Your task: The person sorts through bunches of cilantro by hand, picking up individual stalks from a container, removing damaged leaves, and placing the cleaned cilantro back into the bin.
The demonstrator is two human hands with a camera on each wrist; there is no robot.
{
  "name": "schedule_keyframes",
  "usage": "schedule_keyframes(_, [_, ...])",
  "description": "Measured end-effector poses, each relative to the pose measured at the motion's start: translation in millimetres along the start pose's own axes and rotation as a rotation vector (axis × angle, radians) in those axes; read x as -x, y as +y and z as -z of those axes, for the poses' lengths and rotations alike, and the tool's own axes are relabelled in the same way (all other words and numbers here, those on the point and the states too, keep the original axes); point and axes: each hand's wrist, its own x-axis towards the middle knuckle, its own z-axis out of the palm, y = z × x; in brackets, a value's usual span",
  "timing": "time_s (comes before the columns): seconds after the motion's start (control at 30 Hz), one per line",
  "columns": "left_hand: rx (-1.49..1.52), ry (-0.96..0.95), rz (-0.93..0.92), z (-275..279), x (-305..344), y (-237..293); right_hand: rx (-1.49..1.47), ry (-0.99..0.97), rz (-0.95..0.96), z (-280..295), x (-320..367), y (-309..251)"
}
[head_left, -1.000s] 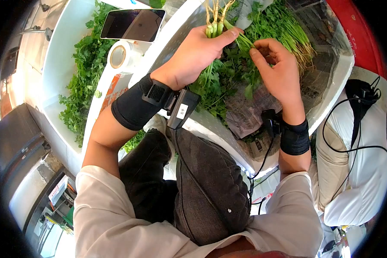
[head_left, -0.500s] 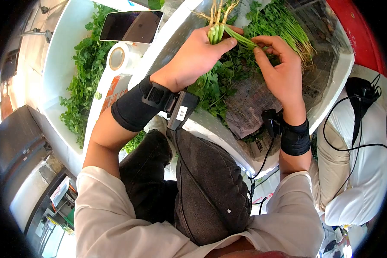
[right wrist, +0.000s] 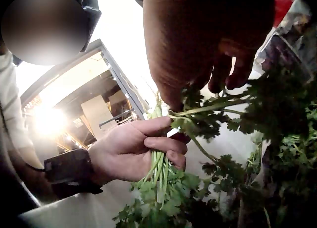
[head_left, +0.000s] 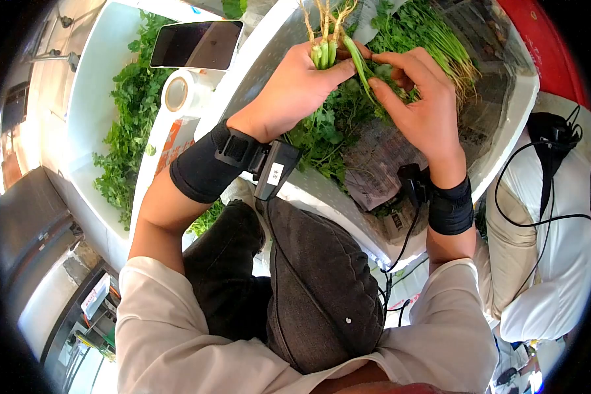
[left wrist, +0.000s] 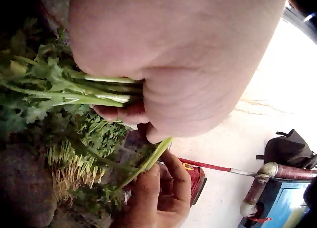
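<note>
In the head view, my left hand (head_left: 289, 88) grips a bunch of coriander (head_left: 324, 52), its pale roots upward and leaves hanging below the fist. One green stalk (head_left: 360, 64) bends out of the bunch toward my right hand (head_left: 423, 98). The left wrist view shows this stalk (left wrist: 157, 154) between the thumb and forefinger of the right hand (left wrist: 158, 193). Leaves on the drawn-aside stems (right wrist: 198, 109) spread beneath the right hand in the right wrist view, beside the left fist (right wrist: 138, 148).
Newspaper (head_left: 381, 157) and more rooted greens (head_left: 433, 46) lie in the white foam box (head_left: 505, 157) under my hands. A second white box (head_left: 88, 85) with leafy greens stands left. Between them are a phone (head_left: 197, 44) and a tape roll (head_left: 177, 95). Another person's light-clothed legs (head_left: 525, 262) are at right.
The bent stalk has swung from slanting rightward to pointing more steeply down. The right hand has shifted slightly left, its fingers nearer the left thumb. The left hand keeps its grip on the bunch.
</note>
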Motion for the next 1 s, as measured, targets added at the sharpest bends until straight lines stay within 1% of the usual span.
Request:
schedule_keyframes(0.07, [-0.014, 0.009, -0.023, 0.0, -0.4, -0.6, 0.005, 0.073, 0.129, -1.0, -1.2, 3.3])
schedule_keyframes(0.17, [-0.005, -0.007, -0.015, 0.7, -1.0, -1.3, -0.031, 0.035, 0.095, -0.7, -0.4, -0.1])
schedule_keyframes(0.4, [-0.028, 0.005, -0.006, 0.3, -0.8, 0.4, 0.018, 0.042, 0.099, -3.4, 1.6, 3.7])
schedule_keyframes(0.47, [-0.031, 0.007, 0.007, -0.8, -1.0, 0.2, 0.044, 0.075, 0.129, -4.8, 2.7, 6.5])
schedule_keyframes(0.57, [0.008, 0.017, -0.028, -2.8, -1.6, -1.2, 0.066, 0.064, 0.126, -4.0, 1.8, 4.8])
schedule_keyframes(0.63, [0.155, 0.002, 0.069, 0.6, -1.1, 0.7, 0.07, 0.059, 0.13, -4.0, 2.0, 5.1])
schedule_keyframes(0.8, [0.074, 0.013, 0.098, 1.1, -0.2, 3.9, 0.065, 0.064, 0.142, -5.3, 1.0, 4.6])
schedule_keyframes(0.87, [0.049, 0.03, 0.097, -0.2, 0.1, 3.6, 0.063, 0.11, 0.176, -6.0, 0.4, 6.1])
schedule_keyframes(1.0, [0.0, 0.026, 0.089, -1.5, 0.2, 3.7, 0.081, 0.155, 0.15, -6.6, -0.4, 6.0])
